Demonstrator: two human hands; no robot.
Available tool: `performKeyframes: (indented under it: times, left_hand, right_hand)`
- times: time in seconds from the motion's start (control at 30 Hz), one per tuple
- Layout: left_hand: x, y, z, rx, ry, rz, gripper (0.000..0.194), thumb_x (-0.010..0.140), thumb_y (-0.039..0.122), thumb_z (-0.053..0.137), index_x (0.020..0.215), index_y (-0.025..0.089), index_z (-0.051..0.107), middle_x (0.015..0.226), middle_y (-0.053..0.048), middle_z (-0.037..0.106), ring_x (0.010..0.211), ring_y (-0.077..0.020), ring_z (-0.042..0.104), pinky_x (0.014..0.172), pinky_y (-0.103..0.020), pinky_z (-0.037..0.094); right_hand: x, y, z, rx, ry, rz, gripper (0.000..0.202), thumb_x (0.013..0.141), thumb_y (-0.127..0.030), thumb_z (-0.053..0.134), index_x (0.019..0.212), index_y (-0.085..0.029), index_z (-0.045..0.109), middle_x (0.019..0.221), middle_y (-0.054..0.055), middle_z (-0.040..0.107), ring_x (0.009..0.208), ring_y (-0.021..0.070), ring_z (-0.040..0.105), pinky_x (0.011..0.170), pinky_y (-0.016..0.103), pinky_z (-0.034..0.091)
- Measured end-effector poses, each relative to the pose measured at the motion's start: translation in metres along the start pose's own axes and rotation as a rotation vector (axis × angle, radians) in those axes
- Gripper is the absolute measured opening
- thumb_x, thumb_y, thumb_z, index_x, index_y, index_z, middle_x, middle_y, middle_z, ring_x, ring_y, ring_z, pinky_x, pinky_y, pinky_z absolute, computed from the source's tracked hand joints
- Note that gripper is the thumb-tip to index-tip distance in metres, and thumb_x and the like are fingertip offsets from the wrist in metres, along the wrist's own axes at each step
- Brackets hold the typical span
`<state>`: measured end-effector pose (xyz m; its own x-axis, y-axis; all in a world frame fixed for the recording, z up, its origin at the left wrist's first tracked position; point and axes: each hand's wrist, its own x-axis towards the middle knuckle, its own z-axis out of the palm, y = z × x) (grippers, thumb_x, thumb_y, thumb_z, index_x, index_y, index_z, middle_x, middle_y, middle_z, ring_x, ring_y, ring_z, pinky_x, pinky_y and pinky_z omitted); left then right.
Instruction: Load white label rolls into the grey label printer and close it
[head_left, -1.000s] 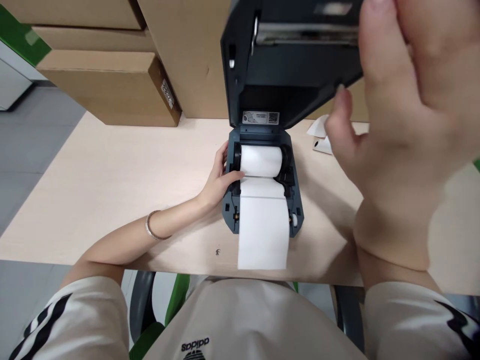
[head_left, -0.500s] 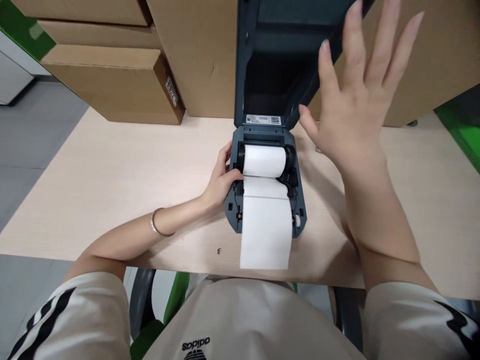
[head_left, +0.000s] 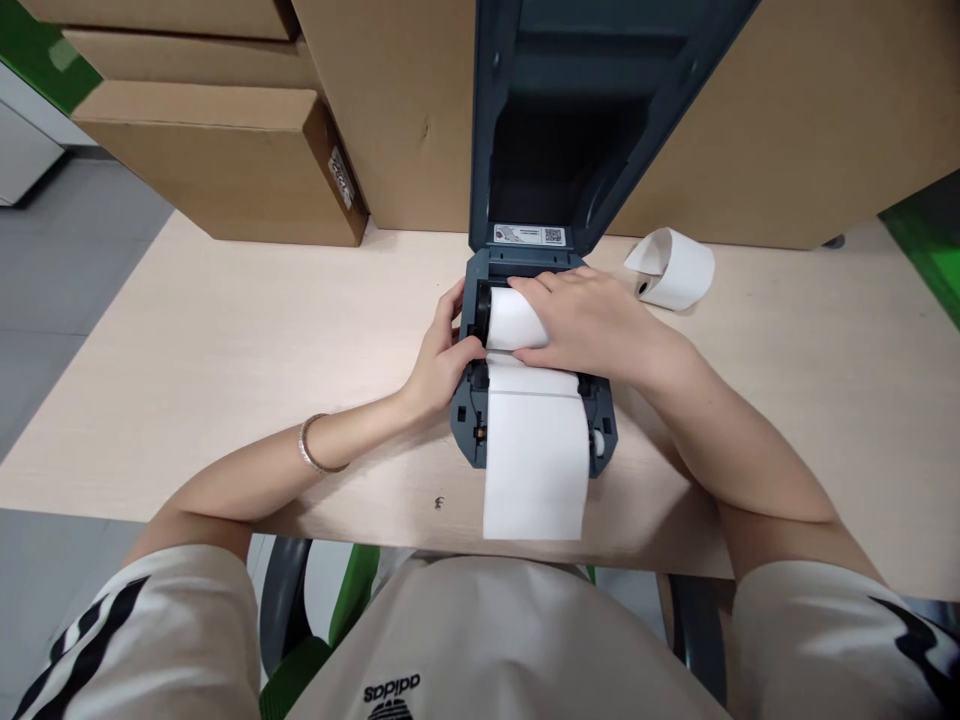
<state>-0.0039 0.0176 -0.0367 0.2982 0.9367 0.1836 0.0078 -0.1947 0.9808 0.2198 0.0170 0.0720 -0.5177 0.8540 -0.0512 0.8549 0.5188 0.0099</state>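
Head view, right hand on paper roll

Location type: an indoor workspace, of the office or packing-station kind; the view does not show which of the two. Identifying features are as follows. The worktop is flat, with a pale wood-grain surface. A label printer stands on it, lid raised, with white label stock extending over its front. A separate white paper roll lies to the right of the printer. Plain brown cardboard boxes stand at the left rear, and large cardboard panels line the rear edge. Seating: a chair with dark armrests and green parts. Flooring: grey tiles.
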Motion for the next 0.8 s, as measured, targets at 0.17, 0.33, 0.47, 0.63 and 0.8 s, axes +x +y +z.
performKeyframes:
  times: [0.17,0.33,0.47,0.63,0.8]
  left_hand:
    - [-0.001,0.005,0.001,-0.009,0.023,-0.025,0.091,0.072,0.027,0.067,0.161,0.030,0.047,0.170,-0.007,0.062,0.161,-0.0400,0.052,0.138,-0.058,0.042]
    - [-0.002,0.007,0.001,0.000,0.017,-0.006,0.090,0.074,0.027,0.069,0.161,0.028,0.047,0.172,-0.008,0.061,0.165,-0.0412,0.048,0.138,-0.057,0.043]
    - [-0.001,0.006,0.001,-0.015,0.011,0.000,0.087,0.078,0.029,0.073,0.161,0.031,0.048,0.173,-0.006,0.060,0.166,-0.0398,0.048,0.137,-0.054,0.043]
    - [0.001,0.004,-0.001,-0.036,-0.026,0.006,0.087,0.078,0.030,0.075,0.161,0.032,0.048,0.174,-0.006,0.058,0.164,-0.0394,0.048,0.136,-0.053,0.043]
    - [0.001,0.002,-0.002,-0.033,-0.017,0.023,0.088,0.076,0.030,0.073,0.160,0.033,0.048,0.173,-0.006,0.059,0.163,-0.0389,0.049,0.134,-0.054,0.045]
  right_hand:
    - [0.008,0.007,0.000,0.042,0.002,-0.028,0.059,0.085,-0.041,0.076,0.136,-0.011,0.074,0.131,0.021,0.082,0.121,0.0416,0.077,0.107,0.050,0.049]
    - [0.003,0.017,-0.009,0.138,0.152,-0.073,0.064,0.077,-0.041,0.080,0.136,-0.018,0.072,0.129,0.015,0.082,0.123,0.0415,0.076,0.110,0.054,0.050]
    - [-0.022,0.027,-0.043,0.214,0.303,-0.041,0.069,0.076,-0.044,0.089,0.139,-0.022,0.073,0.134,0.015,0.081,0.123,0.0423,0.076,0.117,0.059,0.052]
    - [-0.065,0.076,-0.069,0.269,0.436,0.133,0.075,0.088,-0.067,0.085,0.153,-0.034,0.067,0.153,0.014,0.071,0.139,0.0430,0.071,0.114,0.056,0.058]
    - [-0.065,0.135,-0.057,0.145,0.237,0.333,0.075,0.086,-0.067,0.093,0.150,-0.035,0.070,0.136,0.013,0.079,0.116,0.0356,0.079,0.089,0.049,0.063]
